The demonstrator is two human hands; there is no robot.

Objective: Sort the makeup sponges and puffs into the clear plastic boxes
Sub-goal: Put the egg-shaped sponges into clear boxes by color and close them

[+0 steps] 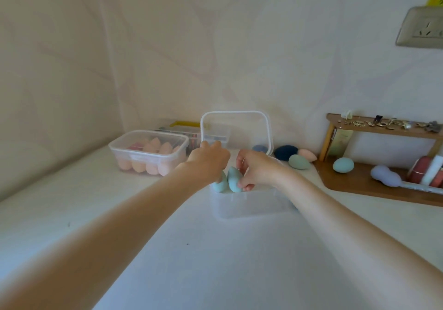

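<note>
A clear plastic box (251, 204) stands open in the middle of the white surface, its lid (269, 132) tipped up behind it. My left hand (208, 161) holds a teal sponge (219, 185) at the box's near left corner. My right hand (256, 168) pinches a second teal sponge (233, 179) beside it. A closed clear box (148, 152) at the left is packed with several peach sponges. Loose sponges lie to the right: a navy sponge (285, 152), a pink sponge (308, 155), a green sponge (299, 161) and a grey-blue sponge (259, 148) behind the lid.
A wooden shelf unit (374, 186) at the right carries a teal egg sponge (343, 164), a lilac sponge (384, 175) and small items. Another clear box with a yellow handle (184, 124) sits behind the peach box. The walls meet in a corner at the back left.
</note>
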